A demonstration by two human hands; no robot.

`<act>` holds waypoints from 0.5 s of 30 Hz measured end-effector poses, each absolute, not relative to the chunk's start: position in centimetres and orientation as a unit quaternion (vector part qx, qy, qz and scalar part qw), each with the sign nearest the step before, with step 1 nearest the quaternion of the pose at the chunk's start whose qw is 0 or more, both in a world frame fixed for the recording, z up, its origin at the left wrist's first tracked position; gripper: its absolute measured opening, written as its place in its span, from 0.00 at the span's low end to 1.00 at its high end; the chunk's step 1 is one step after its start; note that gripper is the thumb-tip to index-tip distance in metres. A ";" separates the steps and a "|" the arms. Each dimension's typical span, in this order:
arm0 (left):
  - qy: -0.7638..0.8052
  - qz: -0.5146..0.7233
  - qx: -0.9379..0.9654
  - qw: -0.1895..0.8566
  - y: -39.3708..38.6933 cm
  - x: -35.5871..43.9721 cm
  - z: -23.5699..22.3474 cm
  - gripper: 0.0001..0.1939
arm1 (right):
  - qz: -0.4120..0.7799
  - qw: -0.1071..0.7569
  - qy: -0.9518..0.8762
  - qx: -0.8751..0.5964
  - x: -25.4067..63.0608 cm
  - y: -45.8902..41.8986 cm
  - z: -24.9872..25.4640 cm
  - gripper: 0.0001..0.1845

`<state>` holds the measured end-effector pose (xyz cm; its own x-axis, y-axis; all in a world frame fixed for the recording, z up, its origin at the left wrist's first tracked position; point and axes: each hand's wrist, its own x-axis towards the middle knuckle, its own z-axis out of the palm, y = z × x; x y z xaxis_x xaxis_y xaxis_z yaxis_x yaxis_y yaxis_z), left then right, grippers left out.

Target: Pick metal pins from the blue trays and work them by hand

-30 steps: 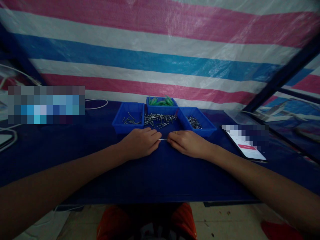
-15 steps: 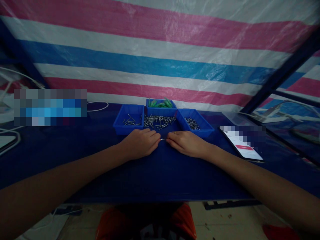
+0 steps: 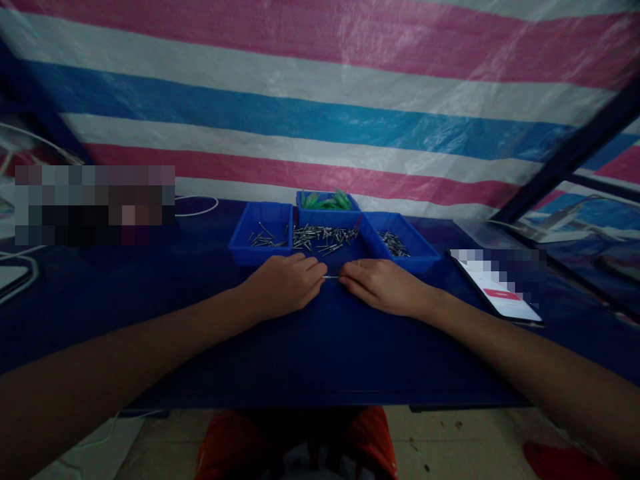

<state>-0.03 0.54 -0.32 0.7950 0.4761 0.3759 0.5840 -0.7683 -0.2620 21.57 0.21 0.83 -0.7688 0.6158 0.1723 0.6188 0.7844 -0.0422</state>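
Observation:
My left hand (image 3: 287,285) and my right hand (image 3: 383,283) meet over the blue table, each with its fingers pinched together. Between the fingertips runs a thin silver metal pin (image 3: 331,277), held at both ends. Its ends are hidden in the fingers, and it is too small to make out in detail. Just beyond the hands lies a loose heap of similar silver metal pins (image 3: 325,235). A blue bin (image 3: 240,230) with a few pins stands behind my left hand. Another blue bin (image 3: 420,250), holding more small metal parts, stands behind my right hand.
At the back, a third blue bin (image 3: 327,217) holds green pieces (image 3: 327,200). A phone (image 3: 515,303) with a lit screen lies on the right of the blue table (image 3: 320,360). White cables (image 3: 197,207) lie at the left. A striped plastic sheet (image 3: 300,113) hangs behind.
The gap between my fingertips is slightly wider, with a little more of the pin showing. The camera view has shifted a little; both hands keep their pinch.

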 end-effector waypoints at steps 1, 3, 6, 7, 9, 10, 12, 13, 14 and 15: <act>-0.286 -0.145 -0.928 0.189 0.6 0.0 -0.4 0.09 | -0.008 0.089 -0.940 -0.329 21.5 0.2 0.8 0.13; -0.285 -0.142 -0.927 0.200 0.6 -0.1 -0.4 0.08 | -0.007 0.087 -0.941 -0.328 21.5 0.2 0.8 0.12; -0.281 -0.133 -0.927 0.208 0.7 -0.2 -0.4 0.05 | -0.012 0.078 -0.941 -0.328 21.5 0.2 0.7 0.10; -0.281 -0.131 -0.928 0.208 0.7 -0.2 -0.4 0.04 | -0.013 0.075 -0.942 -0.327 21.6 0.2 0.7 0.10; -0.281 -0.129 -0.928 0.208 0.7 -0.3 -0.4 0.03 | -0.011 0.071 -0.943 -0.325 21.6 0.2 0.7 0.10; -0.281 -0.129 -0.928 0.207 0.8 -0.3 -0.4 0.03 | -0.009 0.071 -0.943 -0.324 21.6 0.2 0.7 0.10; -0.281 -0.125 -0.929 0.206 0.8 -0.3 -0.4 0.03 | -0.006 0.071 -0.944 -0.323 21.6 0.2 0.8 0.10; -0.281 -0.123 -0.929 0.205 0.8 -0.3 -0.3 0.03 | -0.006 0.071 -0.944 -0.322 21.6 0.2 0.8 0.10; -0.280 -0.122 -0.930 0.204 0.8 -0.3 -0.3 0.03 | -0.006 0.071 -0.944 -0.322 21.6 0.2 0.8 0.10; -0.279 -0.121 -0.931 0.203 0.8 -0.3 -0.3 0.04 | -0.008 0.071 -0.944 -0.321 21.6 0.2 0.8 0.10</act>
<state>-0.28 0.82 -0.35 0.8150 0.4705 0.3382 0.5687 -0.7614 -0.3112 21.62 0.24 0.80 -0.7840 0.6049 0.1395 0.6072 0.7940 -0.0308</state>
